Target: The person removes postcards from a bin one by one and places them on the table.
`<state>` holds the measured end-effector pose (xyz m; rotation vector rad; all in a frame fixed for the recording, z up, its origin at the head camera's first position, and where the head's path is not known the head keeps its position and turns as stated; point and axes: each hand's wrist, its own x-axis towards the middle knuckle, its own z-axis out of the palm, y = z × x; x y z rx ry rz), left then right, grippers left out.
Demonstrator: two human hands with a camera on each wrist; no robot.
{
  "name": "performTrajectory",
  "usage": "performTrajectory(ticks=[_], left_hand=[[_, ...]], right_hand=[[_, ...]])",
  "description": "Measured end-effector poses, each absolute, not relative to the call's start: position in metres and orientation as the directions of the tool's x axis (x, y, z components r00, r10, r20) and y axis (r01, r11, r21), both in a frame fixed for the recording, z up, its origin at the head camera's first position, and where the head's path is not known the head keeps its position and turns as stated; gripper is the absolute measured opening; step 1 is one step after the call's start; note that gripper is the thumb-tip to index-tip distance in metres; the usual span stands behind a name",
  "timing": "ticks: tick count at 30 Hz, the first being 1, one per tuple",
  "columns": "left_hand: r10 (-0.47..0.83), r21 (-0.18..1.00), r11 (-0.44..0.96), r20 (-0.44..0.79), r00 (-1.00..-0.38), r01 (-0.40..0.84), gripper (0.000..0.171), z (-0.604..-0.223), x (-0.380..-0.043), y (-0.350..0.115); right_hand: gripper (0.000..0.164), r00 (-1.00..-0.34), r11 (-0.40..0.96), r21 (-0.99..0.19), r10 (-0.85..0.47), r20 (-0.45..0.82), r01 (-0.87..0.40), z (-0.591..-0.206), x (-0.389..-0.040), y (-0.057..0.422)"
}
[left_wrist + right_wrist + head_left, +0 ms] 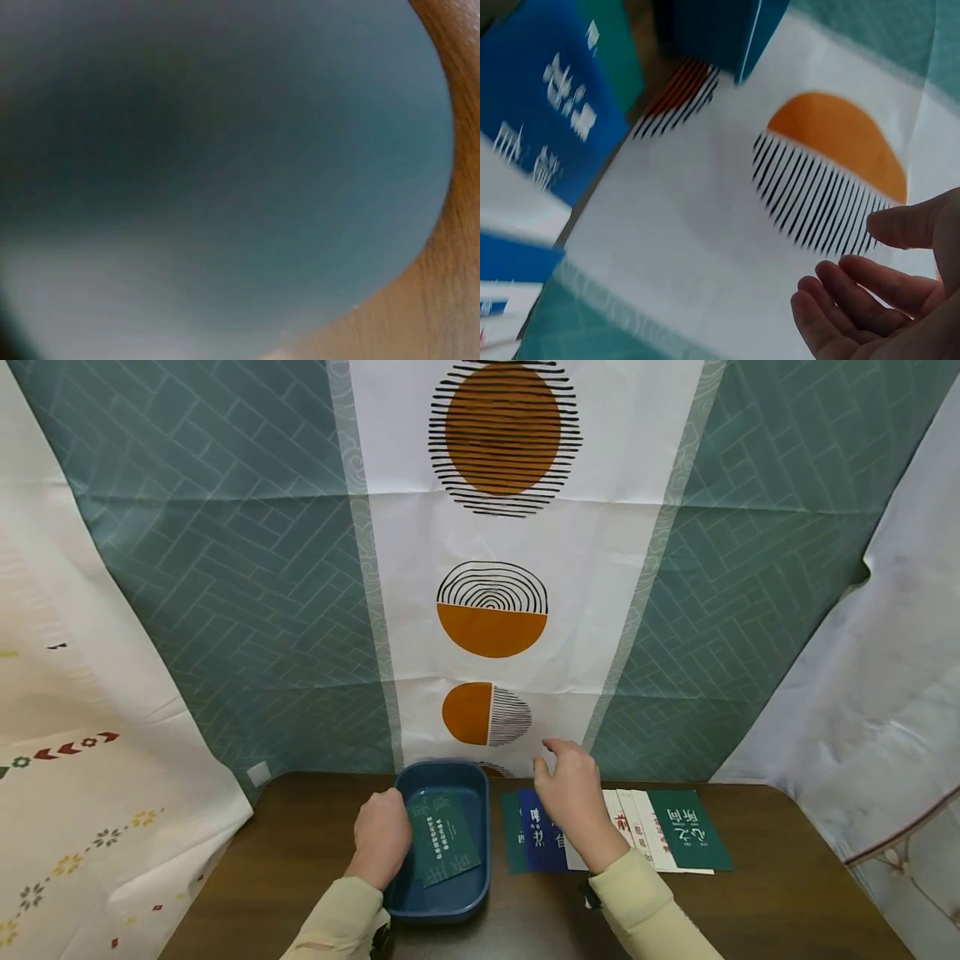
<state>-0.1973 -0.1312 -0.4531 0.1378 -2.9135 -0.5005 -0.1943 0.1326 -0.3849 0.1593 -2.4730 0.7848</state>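
A blue plastic tray stands on the table with one dark green card lying askew in it. At the tray's left rim, my left hand grips the edge with curled fingers. A blurred blue surface of the tray fills most of the left wrist view. My right hand is raised over a row of overlapping cards, thumb and fingers apart, holding nothing. The row includes a dark blue card, white cards and a dark green card. In the right wrist view the right hand's fingers are loosely bent.
The brown wooden table carries the tray and the cards. Behind it hangs a green and white cloth with orange circle prints. White fabric hangs at the right, a patterned cloth at the left.
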Motion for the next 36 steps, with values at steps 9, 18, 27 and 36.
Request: performTrajectory(ticks=[9, 18, 27, 36], left_hand=[[-0.126, 0.323, 0.944, 0.164, -0.978, -0.067, 0.008, -0.455, -0.198, -0.129], [-0.129, 0.306, 0.949, 0.159, -0.979, -0.075, 0.009, -0.456, -0.200, -0.130], [-0.119, 0.298, 0.952, 0.143, -0.982, -0.072, 0.009, -0.454, -0.199, -0.129], [-0.115, 0.286, 0.956, 0.145, -0.983, -0.070, 0.009, -0.452, -0.199, -0.128]], right_hand=[[0.039, -0.939, 0.822, -0.507, -0.092, 0.331, -0.259, -0.399, -0.186, 0.096], [0.049, -0.958, 0.822, -0.497, -0.197, 0.209, -0.278, -0.414, -0.184, 0.066], [0.052, -0.939, 0.860, -0.378, -0.305, 0.158, -0.343, -0.429, -0.181, 0.034], [0.036, -0.923, 0.890, -0.247, -0.379, 0.071, -0.384, -0.447, -0.189, 0.024]])
